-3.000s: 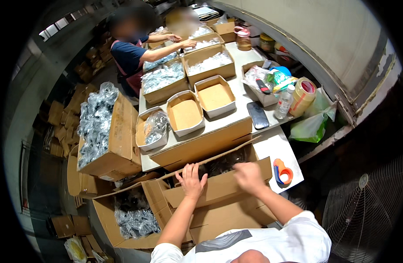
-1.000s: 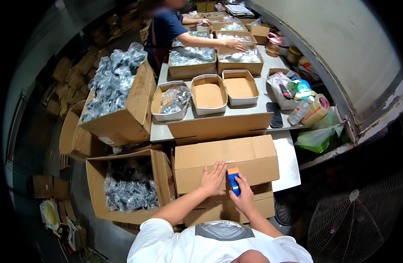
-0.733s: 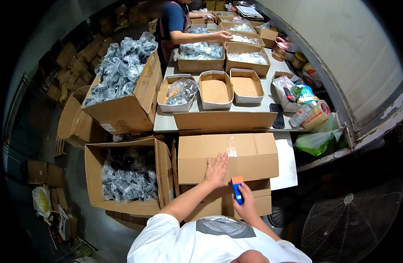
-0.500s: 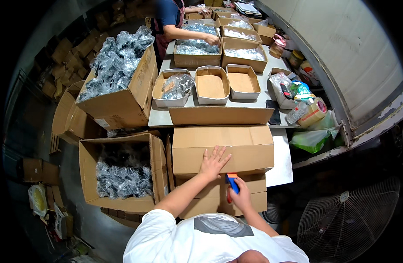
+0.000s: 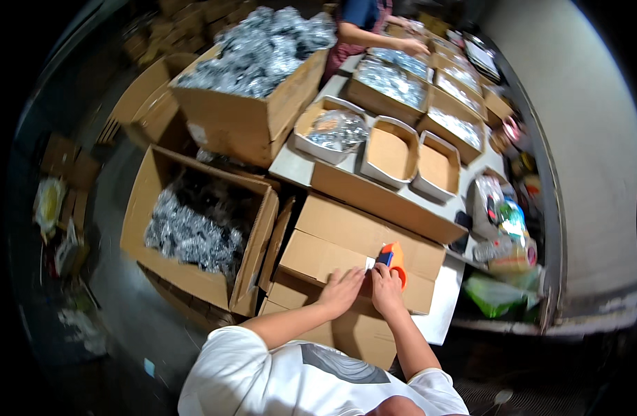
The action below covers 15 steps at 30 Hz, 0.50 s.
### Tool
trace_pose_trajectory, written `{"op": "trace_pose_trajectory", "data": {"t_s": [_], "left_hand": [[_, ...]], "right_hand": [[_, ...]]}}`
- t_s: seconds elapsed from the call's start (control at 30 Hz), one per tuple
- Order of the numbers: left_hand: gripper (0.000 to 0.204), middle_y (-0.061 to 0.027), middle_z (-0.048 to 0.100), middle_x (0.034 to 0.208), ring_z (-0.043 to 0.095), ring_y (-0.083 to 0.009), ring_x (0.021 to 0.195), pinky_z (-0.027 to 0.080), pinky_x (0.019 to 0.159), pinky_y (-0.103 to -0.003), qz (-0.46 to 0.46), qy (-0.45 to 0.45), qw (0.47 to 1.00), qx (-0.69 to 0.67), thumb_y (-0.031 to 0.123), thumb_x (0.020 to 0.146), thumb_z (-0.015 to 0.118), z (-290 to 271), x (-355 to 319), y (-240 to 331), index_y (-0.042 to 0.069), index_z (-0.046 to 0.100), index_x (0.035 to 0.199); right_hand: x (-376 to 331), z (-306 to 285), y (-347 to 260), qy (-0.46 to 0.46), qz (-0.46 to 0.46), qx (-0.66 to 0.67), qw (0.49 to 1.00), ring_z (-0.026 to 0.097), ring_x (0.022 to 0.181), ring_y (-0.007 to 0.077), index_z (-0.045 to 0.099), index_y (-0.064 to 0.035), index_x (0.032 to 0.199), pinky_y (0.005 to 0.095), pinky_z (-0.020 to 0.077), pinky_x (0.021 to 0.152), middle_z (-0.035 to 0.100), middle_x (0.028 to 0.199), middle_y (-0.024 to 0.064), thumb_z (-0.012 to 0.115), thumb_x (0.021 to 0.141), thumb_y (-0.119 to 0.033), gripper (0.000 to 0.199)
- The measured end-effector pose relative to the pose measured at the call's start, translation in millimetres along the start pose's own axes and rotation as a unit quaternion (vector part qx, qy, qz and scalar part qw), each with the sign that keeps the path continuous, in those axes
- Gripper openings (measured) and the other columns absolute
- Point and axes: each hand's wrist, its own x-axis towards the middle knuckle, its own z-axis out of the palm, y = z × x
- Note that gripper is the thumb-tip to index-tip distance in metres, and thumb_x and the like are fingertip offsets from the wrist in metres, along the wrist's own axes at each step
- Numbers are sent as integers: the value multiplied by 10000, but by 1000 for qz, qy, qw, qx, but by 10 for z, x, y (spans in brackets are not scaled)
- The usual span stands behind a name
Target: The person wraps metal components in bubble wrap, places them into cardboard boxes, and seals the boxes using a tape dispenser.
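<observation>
A cardboard carton (image 5: 321, 254) stands in front of me, its two top flaps folded inward and its far flap standing up. My left hand (image 5: 341, 292) lies with fingers stretched out on the near flap, close to the middle. Beside it, my right hand (image 5: 386, 291) is closed on a blue and orange tape dispenser (image 5: 395, 256), which rests on the carton's top at the seam. A small whitish patch, perhaps tape, shows just left of the dispenser. The right fingers partly cover the handle.
Left of the carton, an open box (image 5: 252, 277) holds bubble-wrapped items; a taller box (image 5: 221, 132) behind is heaped with more. Shallow trays (image 5: 395, 149) and filled boxes line the white table (image 5: 291, 165). Another person's hand (image 5: 412, 47) works over them. A phone (image 5: 461, 232) lies at right.
My right hand has brought the tape dispenser up from the near side onto the carton's top. My left hand has drawn back toward the near edge. The whole view has turned.
</observation>
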Motion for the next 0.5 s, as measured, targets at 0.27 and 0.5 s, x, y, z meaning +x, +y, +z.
{"op": "trace_pose_trajectory", "data": {"t_s": [0.27,0.5], "left_hand": [[826,-252,296,1271,325,-382,1174,271,1000,-481,-460,325,727,-393,332,728,723,404,-678,39,-4,279,1338],[374,-48,595,767,521,-132,718,455,720,-305,-474,285,433,-712,344,853,629,262,-139,-171,-28,606,865]], "right_hand": [[1670,307,290,-43,-126,43,990,497,1063,351,503,-21,1213,413,404,909,523,1193,187,670,756,-325,574],[2564,532,91,-380,-81,110,915,590,835,206,593,20,974,318,460,785,632,892,135,729,732,-439,536]]}}
